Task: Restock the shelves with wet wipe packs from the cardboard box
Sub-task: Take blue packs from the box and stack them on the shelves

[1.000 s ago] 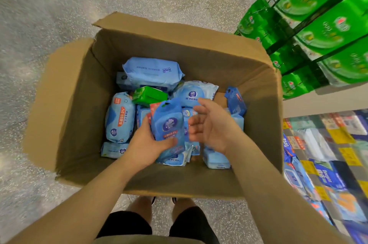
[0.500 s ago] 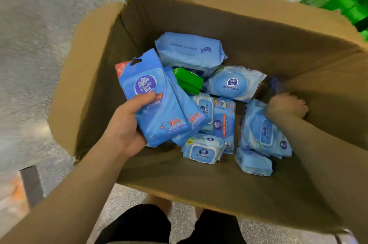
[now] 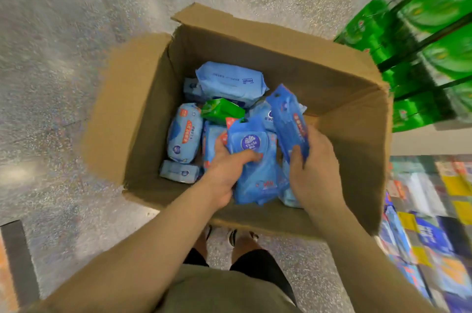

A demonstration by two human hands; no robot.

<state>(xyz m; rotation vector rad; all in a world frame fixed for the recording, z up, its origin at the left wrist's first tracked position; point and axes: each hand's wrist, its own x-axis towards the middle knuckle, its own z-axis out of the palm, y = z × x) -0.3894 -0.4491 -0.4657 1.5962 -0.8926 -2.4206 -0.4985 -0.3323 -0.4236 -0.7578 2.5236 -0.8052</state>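
- Speckled grey shop floor (image 3: 76, 31) carries an open cardboard box (image 3: 255, 62), its flaps folded outward; every place below is given against this box.
- Inside it, near the front wall, the left hand (image 3: 224, 172) grips a small stack of flat blue wipe packs (image 3: 252, 159), thumb curled over the top pack's face and the other fingers underneath.
- Just right of that stack, the right hand (image 3: 314, 172) pinches a darker blue pack (image 3: 288, 118) by its lower end, thumb on one side and fingers wrapped round the other; the pack stands tilted above the loose contents.
- Both held lots are within the box opening, not yet lifted clear of it.
- On the box bottom lie more packs: a large pale blue pack (image 3: 229, 82) toward the far wall, a green pack (image 3: 221, 110) in the middle, a rounded blue pack (image 3: 184, 133) by the left wall, and a small pale pack (image 3: 178, 172) at the front left corner.
- Beyond the right wall, green packages (image 3: 434, 31) fill the upper shelving, and a lower shelf (image 3: 429, 210) of mixed blue and yellow goods sits at the near right, blurred.
- By my judgement, the restocking is partway or early: packs are being gathered in hand, none of these has reached a shelf, and a good number remain in the box to be carried over.
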